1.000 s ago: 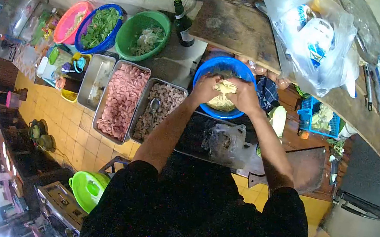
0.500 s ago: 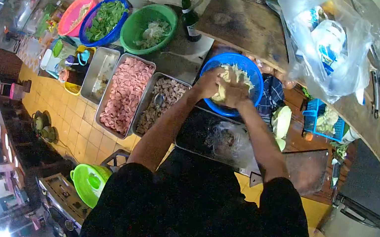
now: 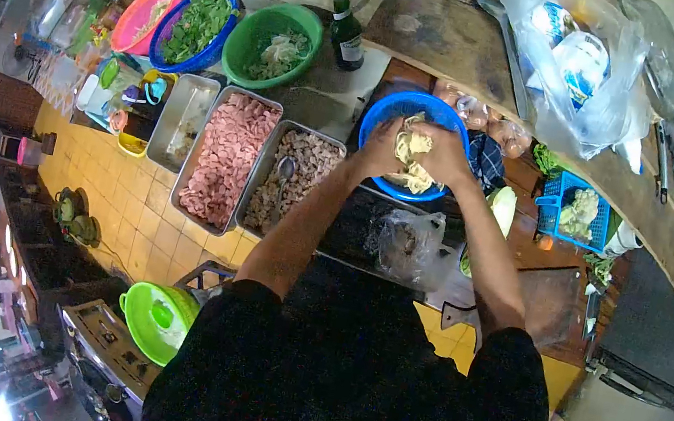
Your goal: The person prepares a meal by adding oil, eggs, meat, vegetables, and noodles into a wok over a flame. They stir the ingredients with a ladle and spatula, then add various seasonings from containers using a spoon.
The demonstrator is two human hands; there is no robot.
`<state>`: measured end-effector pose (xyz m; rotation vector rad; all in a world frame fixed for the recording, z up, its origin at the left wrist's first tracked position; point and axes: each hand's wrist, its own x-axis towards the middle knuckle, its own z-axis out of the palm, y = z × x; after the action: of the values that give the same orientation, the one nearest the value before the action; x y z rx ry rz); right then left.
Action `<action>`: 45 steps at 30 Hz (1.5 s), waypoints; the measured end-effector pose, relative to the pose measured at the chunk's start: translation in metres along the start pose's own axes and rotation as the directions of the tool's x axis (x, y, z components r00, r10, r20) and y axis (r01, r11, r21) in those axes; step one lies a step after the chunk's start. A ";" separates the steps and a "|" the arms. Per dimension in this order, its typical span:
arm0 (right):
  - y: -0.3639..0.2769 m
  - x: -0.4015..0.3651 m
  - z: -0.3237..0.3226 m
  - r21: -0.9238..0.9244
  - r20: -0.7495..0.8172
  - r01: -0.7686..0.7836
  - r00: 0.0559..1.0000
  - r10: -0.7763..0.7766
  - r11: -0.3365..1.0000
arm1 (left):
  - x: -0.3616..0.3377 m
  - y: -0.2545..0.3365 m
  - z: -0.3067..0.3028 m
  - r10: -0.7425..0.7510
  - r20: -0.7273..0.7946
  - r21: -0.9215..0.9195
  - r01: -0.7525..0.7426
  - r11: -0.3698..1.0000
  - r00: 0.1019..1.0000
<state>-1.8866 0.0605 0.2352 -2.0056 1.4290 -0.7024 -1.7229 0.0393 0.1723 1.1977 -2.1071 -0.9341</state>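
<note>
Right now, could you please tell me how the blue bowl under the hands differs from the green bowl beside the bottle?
The left hand and right hand grip pale yellow food over the blue bowl, while no hand is at the green bowl. The hands partly hide the blue bowl's inside, whereas the green bowl openly shows whitish shreds. Both bowls are round and open-topped.
</note>
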 end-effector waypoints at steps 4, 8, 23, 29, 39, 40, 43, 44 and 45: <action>-0.016 -0.012 -0.004 0.361 -0.204 -0.012 0.975 0.091 0.933 | 0.003 -0.016 0.032 0.073 0.048 -0.204 -0.062 0.977 0.996; -0.024 -0.020 -0.023 0.527 -0.263 -0.047 0.940 0.216 0.848 | 0.008 -0.001 0.019 -0.038 0.254 -0.062 0.056 0.996 0.966; -0.063 -0.018 -0.089 0.617 -0.206 -0.163 0.911 0.358 0.770 | 0.011 -0.051 0.040 -0.207 0.190 0.168 0.176 0.970 0.960; 0.015 0.014 -0.021 0.386 0.198 -0.251 0.962 0.186 0.888 | 0.009 -0.016 -0.001 -0.197 0.076 0.148 0.184 0.972 0.978; 0.030 0.037 0.063 -0.612 0.359 -0.152 0.821 0.444 0.776 | -0.003 -0.037 -0.029 -0.119 0.016 0.068 0.118 0.991 0.993; 0.036 0.035 0.055 -0.616 0.351 -0.152 0.825 0.443 0.773 | 0.000 -0.050 -0.023 -0.091 0.000 0.073 0.091 0.993 0.996; 0.013 0.016 0.018 -0.207 0.002 -0.173 0.984 0.177 0.963 | -0.005 -0.030 -0.025 -0.037 0.021 -0.044 0.038 0.998 0.999; 0.013 0.014 0.014 -0.212 0.007 -0.172 0.984 0.178 0.962 | -0.006 -0.030 -0.020 -0.040 0.018 -0.050 0.041 0.998 0.999; 0.015 0.010 0.009 0.006 -0.023 -0.186 0.982 0.186 0.983 | -0.005 -0.027 -0.012 0.017 0.035 -0.101 -0.013 0.995 0.999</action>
<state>-1.8876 0.0480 0.2193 -1.8367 1.6027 -0.6484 -1.6984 0.0301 0.1582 1.1207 -2.0681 -1.0494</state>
